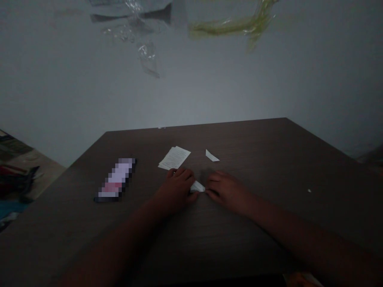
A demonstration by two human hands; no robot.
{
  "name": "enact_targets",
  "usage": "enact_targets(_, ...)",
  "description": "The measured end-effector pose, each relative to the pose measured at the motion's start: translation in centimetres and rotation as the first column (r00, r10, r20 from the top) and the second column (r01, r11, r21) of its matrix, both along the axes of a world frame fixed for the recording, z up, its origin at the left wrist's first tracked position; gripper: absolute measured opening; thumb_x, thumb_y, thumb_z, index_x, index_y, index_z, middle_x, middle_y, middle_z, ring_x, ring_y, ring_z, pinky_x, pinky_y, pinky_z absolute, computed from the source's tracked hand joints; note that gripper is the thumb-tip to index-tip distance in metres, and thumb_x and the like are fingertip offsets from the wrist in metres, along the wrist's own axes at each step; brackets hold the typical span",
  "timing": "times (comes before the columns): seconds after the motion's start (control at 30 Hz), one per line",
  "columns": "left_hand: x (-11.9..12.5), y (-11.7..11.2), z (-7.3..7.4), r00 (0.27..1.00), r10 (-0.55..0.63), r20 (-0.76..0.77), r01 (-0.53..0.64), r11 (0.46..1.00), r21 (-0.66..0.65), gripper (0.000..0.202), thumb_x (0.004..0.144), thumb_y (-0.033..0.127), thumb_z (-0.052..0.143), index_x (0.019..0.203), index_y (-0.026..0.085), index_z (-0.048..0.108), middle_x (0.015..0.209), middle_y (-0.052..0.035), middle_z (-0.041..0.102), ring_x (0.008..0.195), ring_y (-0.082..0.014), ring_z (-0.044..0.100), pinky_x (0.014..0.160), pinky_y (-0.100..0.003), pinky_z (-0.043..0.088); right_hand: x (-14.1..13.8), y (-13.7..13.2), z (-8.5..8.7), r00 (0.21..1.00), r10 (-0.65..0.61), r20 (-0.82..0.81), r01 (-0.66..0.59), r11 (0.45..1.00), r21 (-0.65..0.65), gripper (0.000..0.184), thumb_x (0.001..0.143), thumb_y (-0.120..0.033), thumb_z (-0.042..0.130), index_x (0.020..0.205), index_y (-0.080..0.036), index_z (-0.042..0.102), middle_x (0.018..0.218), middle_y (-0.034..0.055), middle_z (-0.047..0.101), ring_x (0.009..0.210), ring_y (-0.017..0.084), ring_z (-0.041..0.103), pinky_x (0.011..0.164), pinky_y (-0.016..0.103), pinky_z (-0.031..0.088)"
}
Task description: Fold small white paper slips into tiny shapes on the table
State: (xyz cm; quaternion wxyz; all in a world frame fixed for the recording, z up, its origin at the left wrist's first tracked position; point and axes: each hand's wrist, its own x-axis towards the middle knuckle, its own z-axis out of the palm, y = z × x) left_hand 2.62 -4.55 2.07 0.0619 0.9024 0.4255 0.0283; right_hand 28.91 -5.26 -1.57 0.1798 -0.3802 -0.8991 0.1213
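Note:
Between my two hands, low over the dark table (pixel 269 159), is a small piece of folded printed paper (pixel 198 186). My left hand (pixel 178 186) is closed on its left part, with the thumb in front and the fingers curled over the far side. At the paper's right tip, my right hand (pixel 226 189) has its thumb and fingers pinched together. The fingers hide much of the paper's left end. Beyond the left hand lies a small stack of printed paper sheets (pixel 175 158). A narrow folded paper strip (pixel 212 156) rests beyond the right hand.
A phone (pixel 117 178) with a blurred-out screen lies on the left of the table. A tiny white scrap (pixel 309 190) is at the right. Behind the table stands a pale wall (pixel 224 83) with yellowish tape (pixel 230 28). Assorted things lie on the floor at far left.

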Motion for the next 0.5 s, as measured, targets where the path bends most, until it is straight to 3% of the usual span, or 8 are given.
enact_targets(0.13,0.2,-0.1,-0.1,1.000,-0.002,-0.021,0.002,1.000,-0.003,0.024,0.118,0.039,0.082,0.131,0.019,0.085,0.148,-0.0168,0.081,0.145,-0.0423,0.073,0.132,-0.067,0.055,-0.2,0.3,-0.5,1.000,-0.005,-0.023,0.004,0.999,-0.047,0.014,0.119,-0.021,0.077,0.108,-0.023,0.087,0.112,0.0097,0.083,0.112,0.030,0.075,0.109,0.050,0.061)
enact_targets(0.33,0.7,0.0,-0.8,0.997,0.060,-0.053,-0.060,0.998,0.010,0.020,0.120,0.036,0.080,0.133,0.021,0.086,0.148,-0.0162,0.080,0.144,-0.0416,0.072,0.131,-0.062,0.057,-0.6,0.2,-1.5,0.991,-0.049,-0.127,0.036,0.994,-0.100,0.011,0.115,-0.017,0.078,0.107,-0.023,0.083,0.116,0.0086,0.081,0.115,0.029,0.072,0.114,0.050,0.056)
enact_targets(0.5,1.1,0.0,-2.0,0.999,0.002,-0.036,0.001,0.996,0.092,0.018,0.120,0.029,0.080,0.134,0.020,0.084,0.146,-0.0152,0.082,0.140,-0.0377,0.073,0.127,-0.056,0.059,-1.0,0.4,-2.6,0.978,-0.122,-0.169,0.111,0.991,-0.078,0.009,0.110,-0.016,0.082,0.106,-0.024,0.081,0.116,0.0088,0.079,0.117,0.031,0.070,0.110,0.050,0.055)
